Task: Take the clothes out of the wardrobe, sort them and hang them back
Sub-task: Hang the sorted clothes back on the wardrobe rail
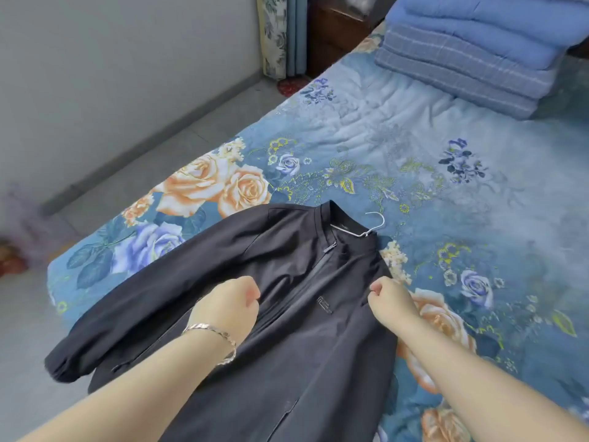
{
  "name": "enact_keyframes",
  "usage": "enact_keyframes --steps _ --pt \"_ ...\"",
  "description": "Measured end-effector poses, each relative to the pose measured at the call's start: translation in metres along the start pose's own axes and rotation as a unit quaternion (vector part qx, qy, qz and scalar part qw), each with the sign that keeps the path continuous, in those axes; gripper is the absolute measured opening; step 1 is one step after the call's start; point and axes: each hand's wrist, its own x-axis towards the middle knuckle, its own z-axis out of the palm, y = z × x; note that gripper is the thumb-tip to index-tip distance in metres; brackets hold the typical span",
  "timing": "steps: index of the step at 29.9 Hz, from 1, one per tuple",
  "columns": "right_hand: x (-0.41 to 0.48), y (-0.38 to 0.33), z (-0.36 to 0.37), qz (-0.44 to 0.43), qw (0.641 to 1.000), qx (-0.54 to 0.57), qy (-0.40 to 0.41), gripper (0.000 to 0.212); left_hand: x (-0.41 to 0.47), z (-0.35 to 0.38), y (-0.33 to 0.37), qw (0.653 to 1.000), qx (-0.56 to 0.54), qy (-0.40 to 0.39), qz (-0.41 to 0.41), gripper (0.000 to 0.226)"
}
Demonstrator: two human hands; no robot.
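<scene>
- Dark grey jacket [318,362] lay front-up on the floral bedspread [414,148], collar pointing away from the person and hem toward them.
- White wire hanger [372,227] was inside the collar, with its hook poking out onto the bedspread just beside the neck.
- Zip [330,247] was closed nearly to the collar.
- One sleeve [134,320] was spread out toward the bed edge on the person's left; the other sleeve was not visible.
- Left hand [229,306], with a silver bracelet [213,334] on the wrist, was fisted on the chest panel left of the zip. Fingers were curled into the cloth, so it read as gripping fabric.
- Right hand [390,298] was curled at the jacket's right side edge, pinching the cloth there.
- Step, as a judgement: the sorting phase. The garment was out of the wardrobe and being straightened on its hanger on the bed.
- Next move likely calls for tugging both sides even so the shoulders sit square on the hanger. After that, a hand has to shift up to the hook to lift it.
- Wardrobe was not in frame, so the carry direction could not be told.
- Folded blue quilts [471,49] were stacked at the far end of the bed, well apart from the jacket.
</scene>
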Motion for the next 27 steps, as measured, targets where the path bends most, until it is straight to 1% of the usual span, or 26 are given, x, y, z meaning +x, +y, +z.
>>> enact_keyframes --steps 2,4,6,7,9,10,12,15,16,18,20,22,24,25,27 --pt "0.046 0.000 0.012 0.027 0.999 0.025 0.026 0.028 0.039 0.014 0.002 1.000 0.001 -0.009 0.001 0.030" --pt "0.095 0.000 0.026 0.050 0.997 0.046 0.037 0.019 0.077 0.033 0.001 1.000 -0.012 -0.015 -0.007 0.030" --pt "0.138 -0.002 0.038 0.072 0.994 0.057 0.058 0.017 0.112 0.051 0.000 0.999 -0.026 -0.020 -0.011 0.028" --pt "0.155 -0.004 0.043 0.076 0.993 0.062 0.070 0.019 0.126 0.058 -0.001 0.999 -0.027 -0.026 -0.009 0.028" --pt "0.183 -0.012 0.049 0.086 0.991 0.056 0.086 0.037 0.149 0.070 -0.003 0.999 -0.026 -0.036 -0.010 0.027" --pt "0.196 -0.015 0.051 0.090 0.991 0.047 0.089 0.042 0.159 0.076 -0.005 0.999 -0.028 -0.042 -0.012 0.026" --pt "0.218 -0.019 0.057 0.112 0.989 0.025 0.094 0.044 0.175 0.083 -0.009 0.998 -0.030 -0.050 -0.013 0.025" --pt "0.239 -0.019 0.064 0.171 0.980 0.008 0.102 0.041 0.188 0.092 -0.018 0.997 -0.030 -0.067 -0.025 0.024" --pt "0.244 -0.019 0.065 0.179 0.979 0.002 0.102 0.040 0.191 0.094 -0.021 0.996 -0.032 -0.074 -0.028 0.023" --pt "0.250 -0.025 0.067 0.160 0.980 0.026 0.113 0.032 0.194 0.097 -0.027 0.995 -0.037 -0.086 -0.034 0.020" --pt "0.256 -0.043 0.067 0.098 0.985 0.064 0.128 0.024 0.197 0.099 -0.031 0.994 -0.041 -0.093 -0.039 0.020" --pt "0.266 -0.063 0.066 0.068 0.987 0.079 0.119 0.022 0.201 0.100 -0.036 0.993 -0.048 -0.093 -0.045 0.021" --pt "0.276 -0.076 0.065 0.091 0.990 0.074 0.084 0.026 0.205 0.100 -0.040 0.993 -0.059 -0.089 -0.055 0.021" --pt "0.279 -0.076 0.066 0.112 0.990 0.050 0.069 0.029 0.206 0.100 -0.043 0.992 -0.066 -0.087 -0.059 0.021" --pt "0.279 -0.070 0.067 0.134 0.988 -0.046 0.055 0.036 0.205 0.101 -0.047 0.991 -0.079 -0.083 -0.068 0.021"
